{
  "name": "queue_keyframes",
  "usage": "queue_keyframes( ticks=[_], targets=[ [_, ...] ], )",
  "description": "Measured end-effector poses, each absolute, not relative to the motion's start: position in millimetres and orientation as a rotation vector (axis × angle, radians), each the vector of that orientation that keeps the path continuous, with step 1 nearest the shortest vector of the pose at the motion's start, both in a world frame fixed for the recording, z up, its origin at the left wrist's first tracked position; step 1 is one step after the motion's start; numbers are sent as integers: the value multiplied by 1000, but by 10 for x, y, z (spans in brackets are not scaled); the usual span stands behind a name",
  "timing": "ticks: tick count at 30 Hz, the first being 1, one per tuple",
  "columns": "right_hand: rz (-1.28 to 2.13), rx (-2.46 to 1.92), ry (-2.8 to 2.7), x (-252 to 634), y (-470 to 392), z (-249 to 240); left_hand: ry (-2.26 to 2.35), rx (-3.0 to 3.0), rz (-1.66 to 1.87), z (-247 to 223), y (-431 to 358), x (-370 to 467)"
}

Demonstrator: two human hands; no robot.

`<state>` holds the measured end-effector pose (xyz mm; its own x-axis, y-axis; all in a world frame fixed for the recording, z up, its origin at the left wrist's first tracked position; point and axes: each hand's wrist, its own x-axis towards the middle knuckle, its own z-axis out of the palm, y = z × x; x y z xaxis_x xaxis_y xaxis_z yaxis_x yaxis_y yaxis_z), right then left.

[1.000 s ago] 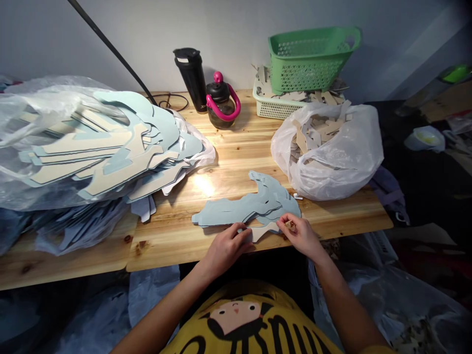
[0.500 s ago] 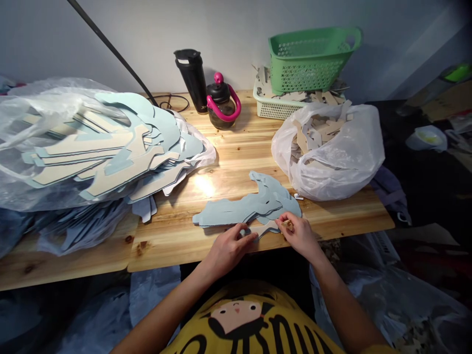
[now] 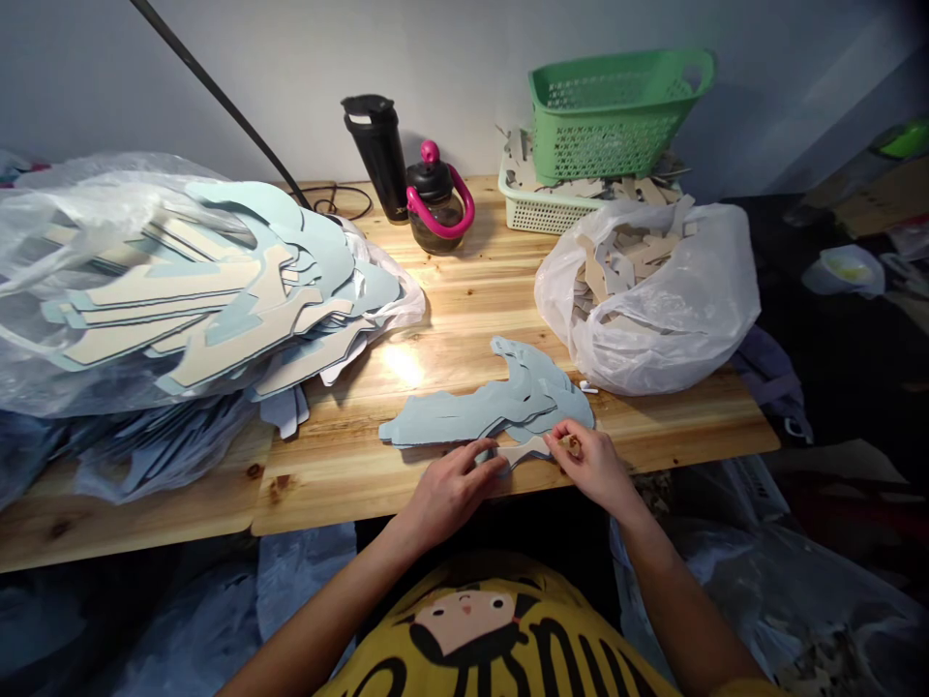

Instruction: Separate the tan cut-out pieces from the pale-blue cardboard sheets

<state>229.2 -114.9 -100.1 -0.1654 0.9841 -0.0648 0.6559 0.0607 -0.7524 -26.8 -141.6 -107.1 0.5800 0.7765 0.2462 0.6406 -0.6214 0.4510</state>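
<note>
Pale blue is seen on the card cutouts [image 3: 494,407], beige on the piece [image 3: 524,450] at the fingers. The basket [image 3: 616,111] is coloured green, the tumbler [image 3: 375,155] black, the bottle handle [image 3: 464,208] pink, the shirt [image 3: 494,629] yellow with a cartoon face.

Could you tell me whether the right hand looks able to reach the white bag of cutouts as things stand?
Probably yes: the right hand lies just in front of the bag, with only bare table between them.
</note>
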Motion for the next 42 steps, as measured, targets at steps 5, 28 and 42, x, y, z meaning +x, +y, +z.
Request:
queue_keyframes(
  ticks=[5, 28, 42],
  targets=[
    [1180, -1558, -1698, 2281, -1197, -885, 1130, 2523, 670, -1072, -1398, -266],
    [868, -1694, -1848, 2274, -1140, -999, 1109, 2416, 759, -1112, -1417, -274],
    [602, -1674, -2011, 2276, -1163, -1127, 1179, 2568, 656, -1108, -1441, -239]
  ],
)
